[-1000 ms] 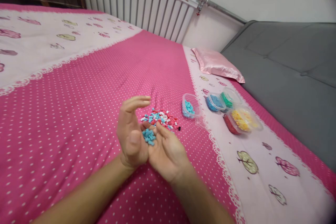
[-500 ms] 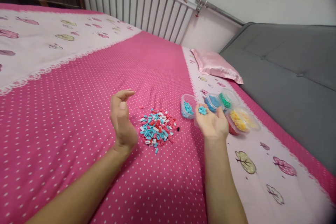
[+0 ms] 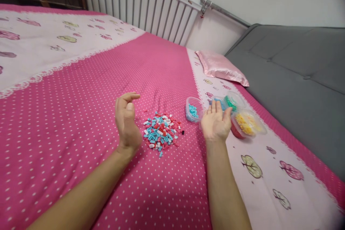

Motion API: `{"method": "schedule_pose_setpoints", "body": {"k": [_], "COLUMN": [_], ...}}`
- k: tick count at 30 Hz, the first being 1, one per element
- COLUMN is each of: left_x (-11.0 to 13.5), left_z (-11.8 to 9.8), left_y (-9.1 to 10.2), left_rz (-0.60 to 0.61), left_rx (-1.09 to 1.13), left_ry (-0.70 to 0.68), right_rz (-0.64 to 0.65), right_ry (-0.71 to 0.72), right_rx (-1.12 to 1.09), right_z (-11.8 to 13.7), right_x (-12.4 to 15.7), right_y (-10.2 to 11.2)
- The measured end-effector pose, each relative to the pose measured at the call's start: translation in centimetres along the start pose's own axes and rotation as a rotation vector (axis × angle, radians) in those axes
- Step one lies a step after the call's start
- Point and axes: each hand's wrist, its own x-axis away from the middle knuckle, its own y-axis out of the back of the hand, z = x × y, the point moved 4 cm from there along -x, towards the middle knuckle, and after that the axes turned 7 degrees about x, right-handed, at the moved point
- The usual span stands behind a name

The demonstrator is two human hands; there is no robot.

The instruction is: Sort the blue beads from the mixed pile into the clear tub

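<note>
My right hand (image 3: 216,122) is palm up with its fingers stretched out, and no pieces show on it. Just left of its fingertips stands a clear plastic tub (image 3: 198,105) with light blue building bricks (image 3: 192,110) inside. My left hand (image 3: 127,120) is raised at the left of a mixed pile of small building bricks (image 3: 162,130), in light blue, white, red and pink. Its fingers are bent, with thumb and index finger apart, and nothing shows in it. A black brick (image 3: 183,132) lies at the pile's right edge.
Beyond my right hand are tubs of blue bricks (image 3: 223,104), green bricks (image 3: 230,102) and yellow bricks (image 3: 244,124), and a red-filled tub (image 3: 237,132). A pink pillow (image 3: 222,67) lies farther back on the bed (image 3: 161,61), near the grey headboard (image 3: 291,64).
The light blue bricks on my right fingers are gone from view, and that hand has flattened, its palm shifting slightly left. My left hand has barely moved.
</note>
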Motion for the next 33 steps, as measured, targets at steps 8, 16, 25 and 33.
{"method": "schedule_pose_setpoints", "body": {"k": [8, 16, 25, 33], "left_x": [-1.3, 1.3, 5.9, 7.9], "left_z": [-0.2, 0.0, -5.3, -7.8], "left_y": [0.8, 4.8, 11.6, 12.5], "left_rz": [0.06, 0.348, 0.869, 0.867], "left_rx": [-0.427, -0.852, -1.202, -1.344], "left_ry": [-0.133, 0.038, 0.057, -0.075], "right_rz": [-0.285, 0.183, 0.228, 0.151], "right_ry": [0.542, 0.452, 0.353, 0.297], "right_rx": [0.632, 1.118, 1.203, 1.203], "right_z": [-0.1, -4.3, -4.3, -4.1], "right_x": [3.1, 8.1, 10.0, 11.7], "right_y": [0.2, 0.9, 1.7, 3.3]}}
